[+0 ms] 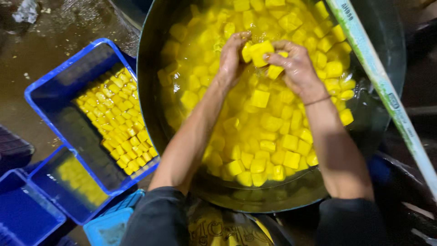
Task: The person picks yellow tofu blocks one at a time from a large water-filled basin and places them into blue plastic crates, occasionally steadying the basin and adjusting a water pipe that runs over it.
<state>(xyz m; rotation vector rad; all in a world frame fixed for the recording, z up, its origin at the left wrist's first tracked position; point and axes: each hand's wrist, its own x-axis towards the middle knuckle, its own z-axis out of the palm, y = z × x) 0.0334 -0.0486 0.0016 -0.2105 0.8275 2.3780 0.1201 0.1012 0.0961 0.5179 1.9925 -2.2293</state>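
Dark sleeves (159,218) at the bottom edge, two of them, sit closest to our lens, and from them our two bare forearms reach up into a large round metal basin (150,91). Our left hand (233,54) is curled with fingers pressed against a yellow cube (260,51) held just above the liquid; our right hand (295,64) closes on the same small cluster from the other side, fingers bent around two or three pieces, the exact count hidden by the fingers. A thin band circles the right wrist. Around the hands, the basin holds yellow liquid (191,59) crowded with floating yellow cubes, too many to count. One pale pole (387,95) with green edging crosses the basin's right rim diagonally. Left of the basin we note one blue crate (54,82) with rows of cubes inside, a second blue crate (50,191) below it also holding cubes, and a third (18,214) at the corner. The floor (54,32) looks wet.
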